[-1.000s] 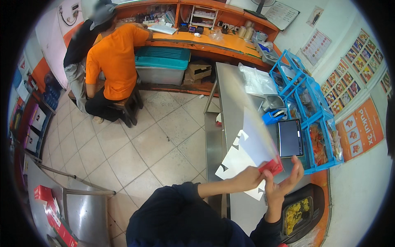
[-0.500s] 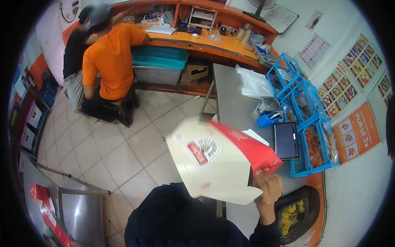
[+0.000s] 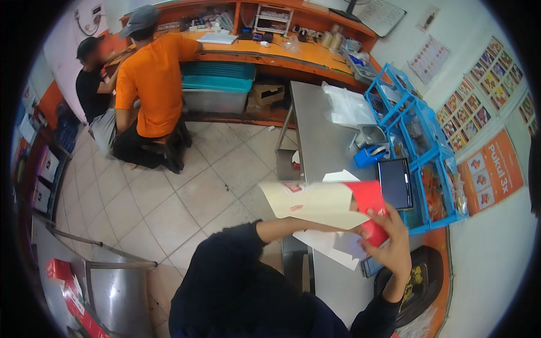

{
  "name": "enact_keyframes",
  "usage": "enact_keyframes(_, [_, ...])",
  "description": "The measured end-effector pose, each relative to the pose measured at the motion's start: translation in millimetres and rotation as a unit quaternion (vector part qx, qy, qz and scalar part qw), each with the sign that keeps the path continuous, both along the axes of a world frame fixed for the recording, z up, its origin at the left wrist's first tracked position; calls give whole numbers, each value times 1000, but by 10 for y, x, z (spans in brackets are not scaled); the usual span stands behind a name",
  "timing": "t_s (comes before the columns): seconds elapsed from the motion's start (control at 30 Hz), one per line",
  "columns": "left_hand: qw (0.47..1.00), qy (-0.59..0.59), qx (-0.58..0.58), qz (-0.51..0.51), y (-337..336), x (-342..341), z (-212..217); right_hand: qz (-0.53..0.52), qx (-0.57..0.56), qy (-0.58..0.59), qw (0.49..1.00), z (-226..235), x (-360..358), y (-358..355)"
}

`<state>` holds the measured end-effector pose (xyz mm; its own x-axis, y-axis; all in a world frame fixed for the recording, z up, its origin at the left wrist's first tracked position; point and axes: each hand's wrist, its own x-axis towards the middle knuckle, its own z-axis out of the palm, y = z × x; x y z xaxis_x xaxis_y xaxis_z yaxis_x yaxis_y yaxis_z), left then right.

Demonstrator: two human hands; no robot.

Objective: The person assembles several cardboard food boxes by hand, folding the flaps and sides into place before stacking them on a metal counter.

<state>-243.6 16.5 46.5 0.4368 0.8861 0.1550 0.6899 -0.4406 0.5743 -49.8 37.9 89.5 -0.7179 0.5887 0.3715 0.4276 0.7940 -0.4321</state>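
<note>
A cream and red cardboard food box (image 3: 315, 200), partly unfolded with loose flaps, is held over the steel table at my right. My right hand (image 3: 396, 248) grips its red end, with the thumb and fingers around the edge. My left arm crosses in front of the box, and my left hand (image 3: 345, 227) reaches to the same red end; its fingers are mostly hidden among the flaps. A phone (image 3: 371, 266) lies on the table under the box. Beside my right wrist stands a black tray of yellow food (image 3: 416, 281), partly covered by my arm.
Blue plastic baskets (image 3: 420, 146) line the wall side of the steel table (image 3: 315, 132), with a tablet (image 3: 394, 183), a blue tape dispenser (image 3: 371, 156) and plastic bags (image 3: 346, 105). Two people sit at an orange counter (image 3: 270, 53). Another metal table (image 3: 115, 293) is at left.
The box has turned and tilted, so its printed cream side now shows narrower. My left arm has come into view across it. My right hand has shifted slightly right and up.
</note>
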Motion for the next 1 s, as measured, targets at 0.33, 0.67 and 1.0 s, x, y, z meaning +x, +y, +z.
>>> enact_keyframes(0.33, [891, 273, 275, -238, 298, 211, -661, -129, -483, 320, 805, -663, 1420, 933])
enact_keyframes(0.67, [916, -396, -35, -58, 435, 1031, -283, -143, 99, 190, 966, -861, 640, -174])
enact_keyframes(1.0, [739, -644, -183, -79, 485, 1609, -148, -268, 272, -75, 921, -657, 1029, -376])
